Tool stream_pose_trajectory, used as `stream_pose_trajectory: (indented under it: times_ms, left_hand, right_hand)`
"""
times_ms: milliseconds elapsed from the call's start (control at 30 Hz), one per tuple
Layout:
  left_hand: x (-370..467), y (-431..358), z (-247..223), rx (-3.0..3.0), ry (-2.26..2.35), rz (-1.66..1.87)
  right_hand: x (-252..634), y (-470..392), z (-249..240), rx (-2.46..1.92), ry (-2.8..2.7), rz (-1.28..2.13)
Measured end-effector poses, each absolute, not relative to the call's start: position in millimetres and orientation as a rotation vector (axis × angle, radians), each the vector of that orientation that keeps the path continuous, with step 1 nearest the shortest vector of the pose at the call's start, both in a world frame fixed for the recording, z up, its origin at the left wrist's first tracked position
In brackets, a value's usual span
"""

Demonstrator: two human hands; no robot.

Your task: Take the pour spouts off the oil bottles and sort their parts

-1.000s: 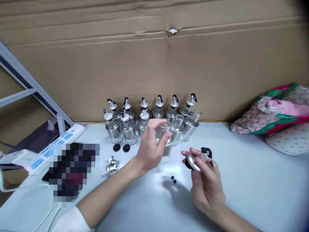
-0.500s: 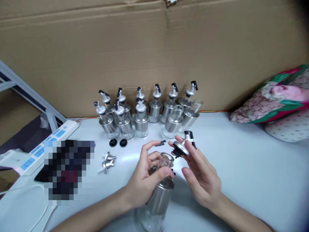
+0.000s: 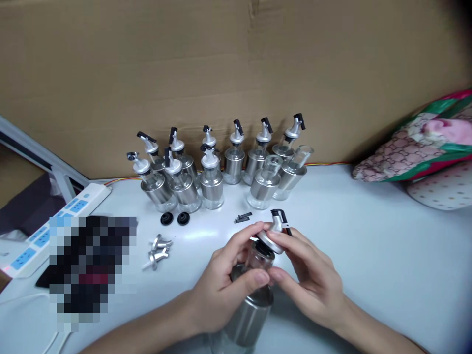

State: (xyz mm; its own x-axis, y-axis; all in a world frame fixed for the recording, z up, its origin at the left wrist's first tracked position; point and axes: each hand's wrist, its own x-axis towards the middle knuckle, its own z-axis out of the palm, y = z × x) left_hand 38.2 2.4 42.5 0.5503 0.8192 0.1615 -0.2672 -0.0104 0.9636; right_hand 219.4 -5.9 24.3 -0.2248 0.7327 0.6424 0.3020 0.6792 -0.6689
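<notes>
A glass bottle with a steel sleeve (image 3: 250, 314) leans in front of me, and my left hand (image 3: 230, 282) is wrapped round its neck. The silver pourer with a black lever (image 3: 275, 236) sits tilted at the bottle's mouth, its black stopper partly inside. My right hand (image 3: 309, 275) grips the pourer's rim, its thumb near the bottle neck. My left index finger also touches the pourer. Beyond the hands lie small black levers (image 3: 243, 217). Two black stoppers (image 3: 183, 219) and two silver spouts (image 3: 158, 255) lie to the left.
Several bottles with pourers (image 3: 212, 187) stand at the back, beside two bottles without pourers (image 3: 263, 187). A power strip (image 3: 55, 228) and a blurred dark object (image 3: 92, 265) are at the left. A patterned bag (image 3: 416, 142) lies at the right, before a cardboard wall (image 3: 206, 64).
My right hand has brought the pourer down and left onto the bottle's mouth. My left index finger has moved from beside the neck onto the pourer. The view has shifted slightly.
</notes>
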Motion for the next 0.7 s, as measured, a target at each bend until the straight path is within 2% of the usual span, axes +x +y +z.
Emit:
stream_pose_trajectory:
  times_ms: [700]
  left_hand:
    - [41.8,-5.1,32.5,1.174,0.534,1.035]
  right_hand:
    - [216.1,-4.8,41.0,-0.853,-1.783,0.627]
